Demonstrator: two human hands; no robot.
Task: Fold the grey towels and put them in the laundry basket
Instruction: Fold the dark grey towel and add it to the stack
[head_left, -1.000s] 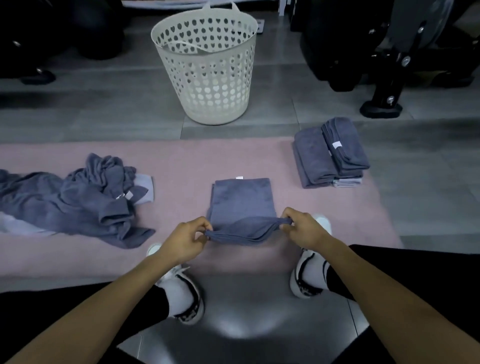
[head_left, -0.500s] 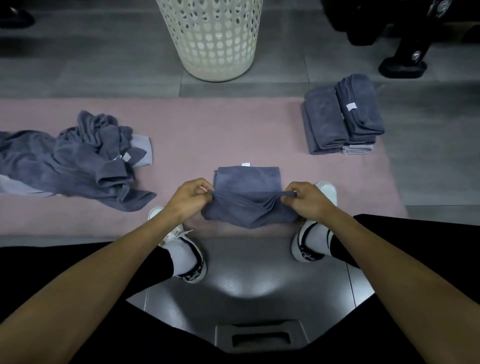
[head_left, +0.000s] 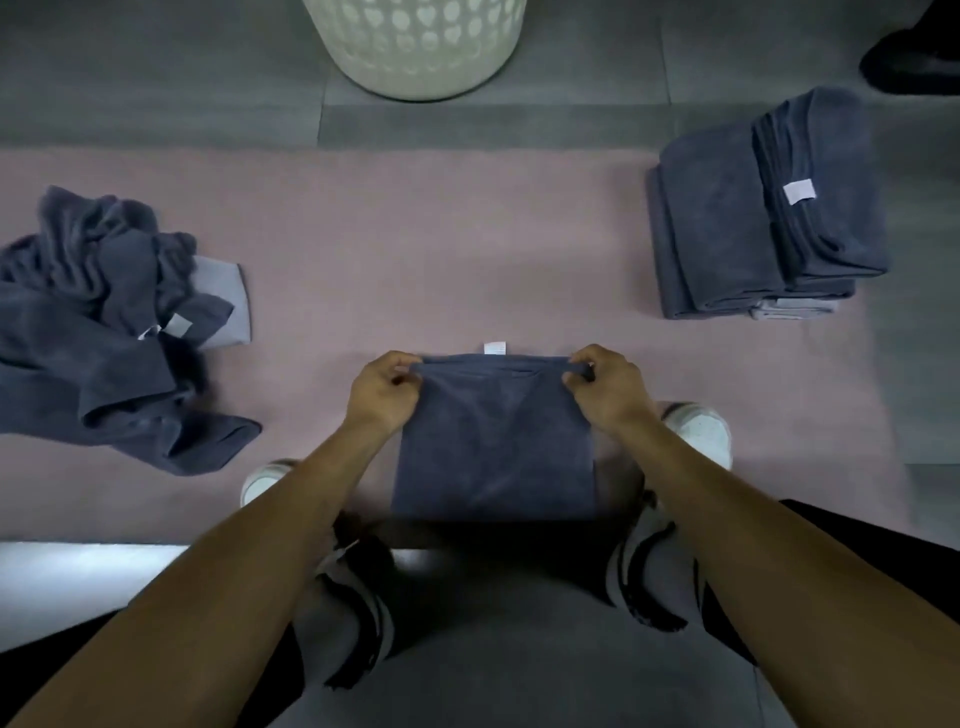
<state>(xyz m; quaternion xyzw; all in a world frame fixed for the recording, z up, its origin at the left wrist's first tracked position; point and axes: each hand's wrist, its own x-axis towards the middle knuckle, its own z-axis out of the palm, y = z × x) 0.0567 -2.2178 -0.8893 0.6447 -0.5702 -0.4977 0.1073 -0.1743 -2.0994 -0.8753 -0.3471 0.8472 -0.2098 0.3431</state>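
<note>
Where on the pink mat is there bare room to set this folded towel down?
Bare mat lies between the crumpled pile and the folded stack, this side of the basket. Crowded: both mat ends, and the near edge by the shoes.

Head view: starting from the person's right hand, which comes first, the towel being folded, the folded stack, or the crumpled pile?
From the right hand:
1. Towel being folded, pinched in both hands, centre.
2. Folded stack, on the mat's right edge.
3. Crumpled pile, far left.
</note>
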